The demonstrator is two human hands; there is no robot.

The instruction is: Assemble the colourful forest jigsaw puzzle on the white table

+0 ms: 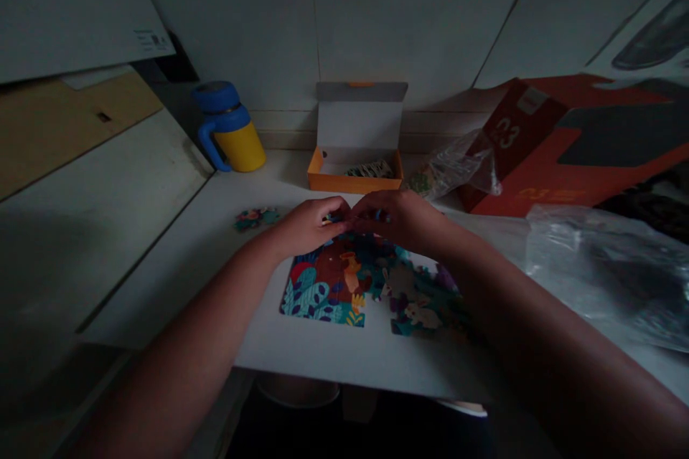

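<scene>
Standing behind the puzzle [323,287] — mug [240,143], open box [352,182].

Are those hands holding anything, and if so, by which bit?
It can't be told: the left hand and right hand meet at the far side of the puzzle, and would hide any small piece between them.

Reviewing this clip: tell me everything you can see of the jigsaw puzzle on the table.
The partly assembled jigsaw puzzle lies flat on the white table and looks like printed card. Its left part shows blue and teal leaves, red-brown shapes and an orange animal; the darker right part shows pale rabbits. A gap separates them along the near edge. The left hand and right hand meet over its far side; contact is unclear. The right arm hides some of its right side.
</scene>
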